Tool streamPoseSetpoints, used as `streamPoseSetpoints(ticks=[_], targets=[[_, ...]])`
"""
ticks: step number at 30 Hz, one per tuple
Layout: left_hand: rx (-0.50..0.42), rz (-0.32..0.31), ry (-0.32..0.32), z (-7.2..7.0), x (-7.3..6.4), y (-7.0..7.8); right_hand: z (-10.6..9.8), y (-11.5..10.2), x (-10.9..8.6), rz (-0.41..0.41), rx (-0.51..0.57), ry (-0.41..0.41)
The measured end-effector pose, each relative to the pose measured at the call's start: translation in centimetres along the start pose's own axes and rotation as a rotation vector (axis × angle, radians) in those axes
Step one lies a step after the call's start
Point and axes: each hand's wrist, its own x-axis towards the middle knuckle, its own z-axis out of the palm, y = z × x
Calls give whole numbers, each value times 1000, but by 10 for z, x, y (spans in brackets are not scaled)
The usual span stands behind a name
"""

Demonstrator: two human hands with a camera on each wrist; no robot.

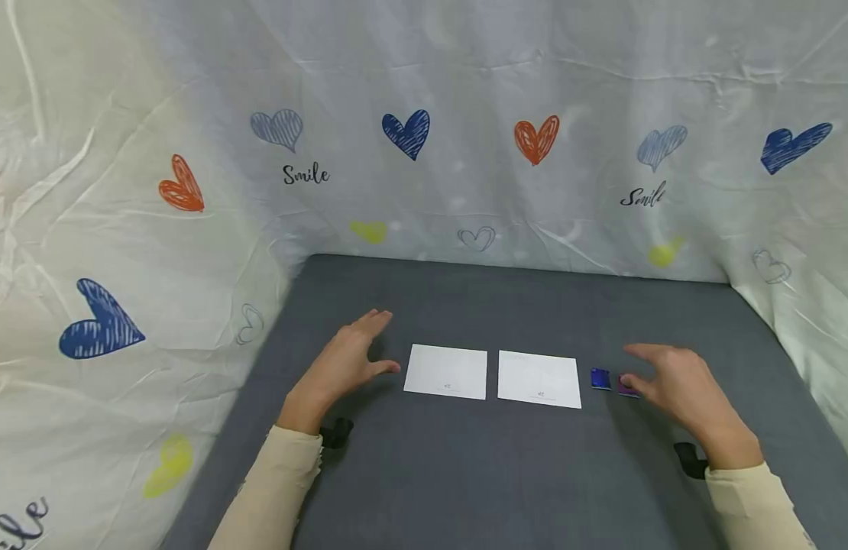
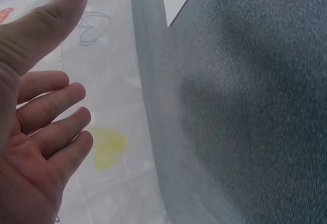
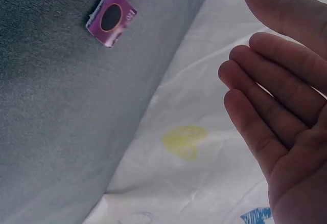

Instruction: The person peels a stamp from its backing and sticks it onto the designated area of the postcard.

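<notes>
Two white cards [image 1: 445,371] lie side by side on the grey table. To their right are two small packets, a blue one [image 1: 600,379] and a purple one [image 3: 113,18] with a dark oval on its face. My left hand [image 1: 348,359] is held over the table left of the cards, thumb apart from the fingers, holding nothing. Above the purple packet hovers my right hand [image 1: 678,386], its thumb overlapping that packet in the head view. The right wrist view shows its palm bare and the fingers nearly straight.
A grey cloth-covered table [image 1: 506,473] spreads under both hands. White sheeting [image 1: 465,61] printed with hearts and "Smile" hangs behind it and along both sides. Each wrist wears a black band piece [image 1: 338,433] below a cream sleeve.
</notes>
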Motion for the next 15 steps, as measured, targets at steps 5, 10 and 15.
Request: streamPoseSetpoints(ticks=[5,10,15], targets=[[-5,35,-15,6,3,2,5,1,0,-11,13,-20],[-19,40,-63,12,7,7,11,2,2,-25,20,-37],[-27,33,-112,18,14,11,18,3,8,-38,23,-30]])
